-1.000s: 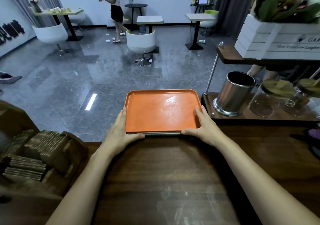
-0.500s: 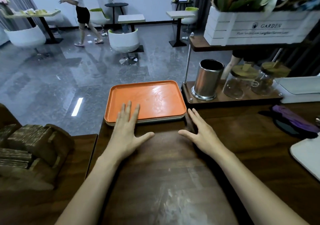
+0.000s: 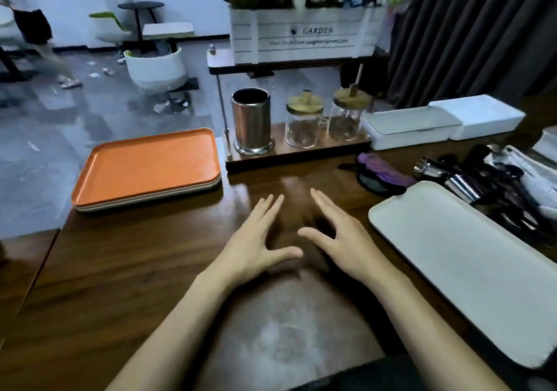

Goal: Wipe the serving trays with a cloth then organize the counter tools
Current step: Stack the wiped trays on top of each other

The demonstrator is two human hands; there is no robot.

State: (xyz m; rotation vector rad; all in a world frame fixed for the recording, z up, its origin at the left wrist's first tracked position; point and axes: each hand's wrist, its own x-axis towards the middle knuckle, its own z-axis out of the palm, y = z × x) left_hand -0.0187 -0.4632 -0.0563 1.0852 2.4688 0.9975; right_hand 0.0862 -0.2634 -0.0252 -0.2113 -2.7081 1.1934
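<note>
**Nothing in grasp**

Far left, at the edge of the dark wooden desk (image 3: pixel 135 270): stacked orange rectangular plastic trays (image 3: pixel 147 164). Centre: left hand (image 3: pixel 256 240) and right hand (image 3: pixel 340 236) side by side, well clear of the trays, fingers (image 3: pixel 271 205) straight and spread, holding nothing. Right: crumpled purple cloth (image 3: pixel 382 170), long white rectangular tray (image 3: pixel 467 264), heap of metal tools (image 3: pixel 461 182).
</note>
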